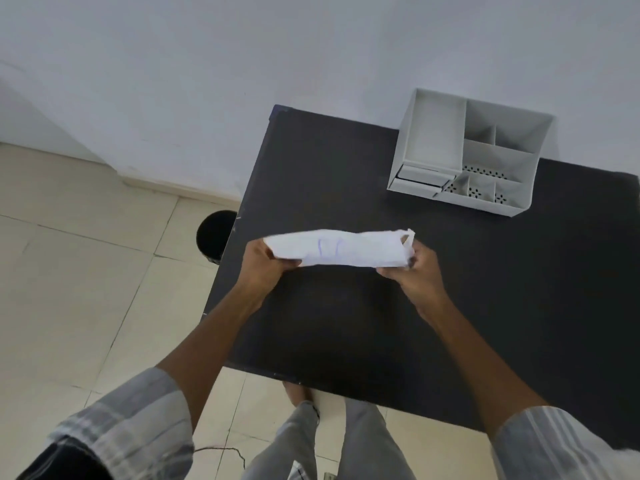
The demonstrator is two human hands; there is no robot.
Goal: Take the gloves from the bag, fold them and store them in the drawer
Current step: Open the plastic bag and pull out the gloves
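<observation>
A white plastic bag with faint blue print is stretched sideways above the dark table. My left hand grips its left end and my right hand grips its right end, where the handle loops stick up. No gloves show; the bag's inside is hidden. A white desk organiser stands at the table's far right, with two small drawers at its lower left front, pulled out a little.
The organiser has several open compartments, some with perforated floors. A black round bin stands on the tiled floor beside the table's left edge. A white wall lies behind the table. My legs and a foot are below the near edge.
</observation>
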